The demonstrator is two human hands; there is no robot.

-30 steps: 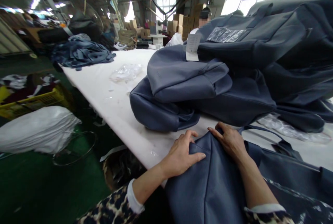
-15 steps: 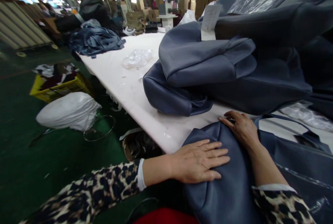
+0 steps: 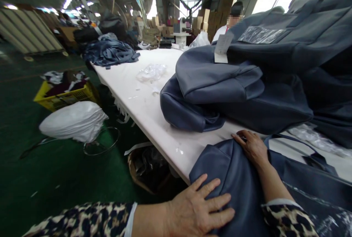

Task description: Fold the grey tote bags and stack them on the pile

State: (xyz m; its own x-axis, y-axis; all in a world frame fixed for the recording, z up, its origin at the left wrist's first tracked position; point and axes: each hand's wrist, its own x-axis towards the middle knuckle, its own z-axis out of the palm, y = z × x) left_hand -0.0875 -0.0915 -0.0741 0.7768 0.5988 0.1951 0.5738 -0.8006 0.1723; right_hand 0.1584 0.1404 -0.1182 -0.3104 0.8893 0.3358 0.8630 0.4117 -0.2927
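A dark blue leather-like piece point(image 3: 242, 178) lies at the near edge of the white table point(image 3: 154, 119). My left hand point(image 3: 195, 207) rests flat on its left part, fingers spread. At its far edge is my right hand point(image 3: 253, 149), with thumb and fingers apart and the fingertips bent down by the table surface. Right of that arm lies a dark blue bag point(image 3: 310, 178) with a strap loop and clear plastic on it. Beyond my hands, more dark blue bags point(image 3: 214, 79) are heaped, one bearing a white paper tag point(image 3: 222, 48).
Clear plastic point(image 3: 152, 72) and a pile of blue strips point(image 3: 110, 51) lie farther along the table. On the floor at left are a white-covered stool point(image 3: 74, 119), a yellow crate point(image 3: 66, 95) and an open box point(image 3: 147, 167). A person point(image 3: 233, 18) is behind the heap.
My left hand has slid down toward the near side of the blue piece, its fingers more spread. My right hand stays at the far edge. The view has tilted up slightly.
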